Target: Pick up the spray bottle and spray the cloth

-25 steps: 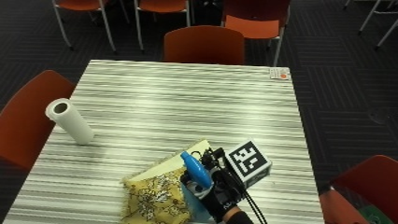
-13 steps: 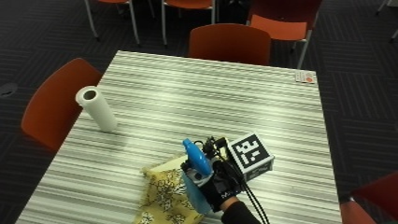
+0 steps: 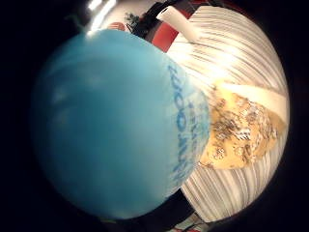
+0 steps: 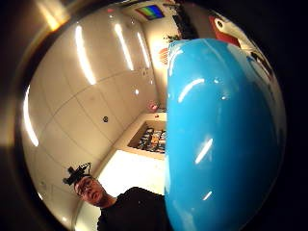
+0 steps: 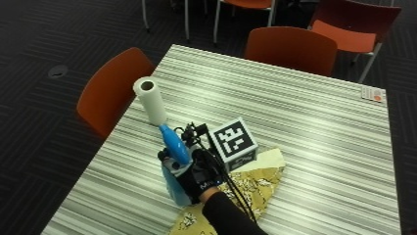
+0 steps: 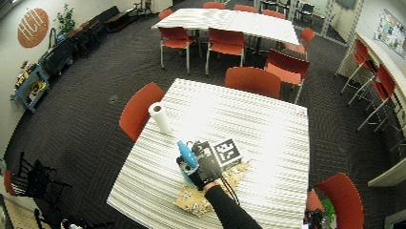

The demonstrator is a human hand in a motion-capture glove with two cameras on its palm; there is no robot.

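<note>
Gripping a blue spray bottle [image 5: 174, 156] around its body, the gloved right hand [image 5: 198, 178] holds it upright near the front edge of a striped worktop [image 5: 306, 112], fingers curled round the plastic just below the neck, with the nozzle end rising above the knuckles. A yellow patterned cloth [image 5: 251, 188] lies flat on the worktop just beside and partly under the wrist, its floral print showing in the little-finger palm view [image 3: 241, 130]. The bottle looks to be smooth, glossy plastic, probably light and stiff but somewhat slippery, so a hold round the narrow upper body with a finger free for the trigger seems the sensible place; the trigger itself cannot be made out. Dark blue lettering runs along the bottle's side [image 3: 181, 106] in that palm view, too warped to read. The thumb-side palm view is half filled by the shiny blue wall of the bottle [image 4: 221, 134]. A white paper towel roll [image 5: 150, 100] stands upright well apart toward the far left of the worktop, and a small white card with an orange mark [image 5: 373, 94] lies at the far right corner; no writing on it is legible
</note>
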